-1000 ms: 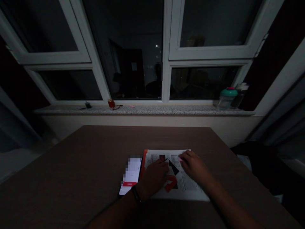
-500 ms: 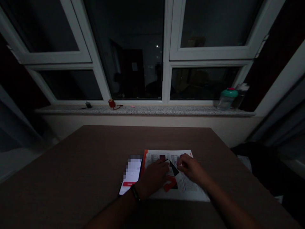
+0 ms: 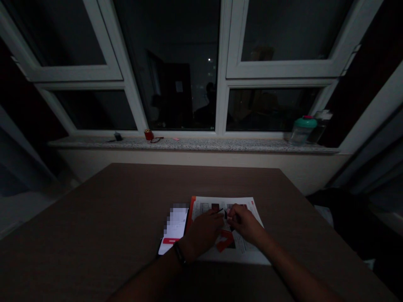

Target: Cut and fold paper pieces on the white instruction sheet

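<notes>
Table [image 3: 141,188], short of far edge: right hand [image 3: 248,224] pinches pink scrap [image 3: 228,212] just right of left hand [image 3: 203,233], whose grip is unclear.

Pink piece [image 3: 228,213] in right hand [image 3: 244,221]

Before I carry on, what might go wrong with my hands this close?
The right hand is nearly against the left hand, so they may bump. The left wristband sits near the phone and might nudge it. The red piece on the printed sheet could shift if loose.
</notes>
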Motion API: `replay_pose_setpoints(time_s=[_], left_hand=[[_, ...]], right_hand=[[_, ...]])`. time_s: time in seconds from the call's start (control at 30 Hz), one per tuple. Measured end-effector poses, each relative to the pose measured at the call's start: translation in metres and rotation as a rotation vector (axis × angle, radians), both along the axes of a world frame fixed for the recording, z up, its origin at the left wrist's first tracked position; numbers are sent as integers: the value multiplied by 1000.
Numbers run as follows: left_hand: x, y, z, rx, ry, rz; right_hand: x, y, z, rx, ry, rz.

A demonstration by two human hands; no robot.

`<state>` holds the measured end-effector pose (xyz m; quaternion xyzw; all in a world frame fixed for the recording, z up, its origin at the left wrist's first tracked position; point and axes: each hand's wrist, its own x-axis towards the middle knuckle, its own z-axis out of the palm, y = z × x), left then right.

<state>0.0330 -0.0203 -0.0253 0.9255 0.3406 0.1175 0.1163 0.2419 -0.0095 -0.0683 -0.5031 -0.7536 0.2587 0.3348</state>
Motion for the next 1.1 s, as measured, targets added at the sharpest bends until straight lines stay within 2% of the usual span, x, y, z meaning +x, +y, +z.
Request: replay_pose_setpoints(time_s=[0.23,0.37,0.47,0.6,0.83,0.97,1.1], left_hand=[[0,0,-2,-2,2,2],[0,2,-6,-9,-1,19],[0,2,-6,-23,0,33],[0,2,-5,-23,-6,32],[0,1,-5,-7,-27,35],[0,1,-4,-4,-16,40],[0,2,-5,-16,-13,25]], right_hand=[[6,1,2,-56,-32,130],[10,-7,4,-87,20,249],[11,-12,7,-127,27,284],[9,-13,10,-123,12,252],[3,3,0,1,-19,64],[5,7,-4,47,-4,79],[9,0,0,-26,-4,139]])
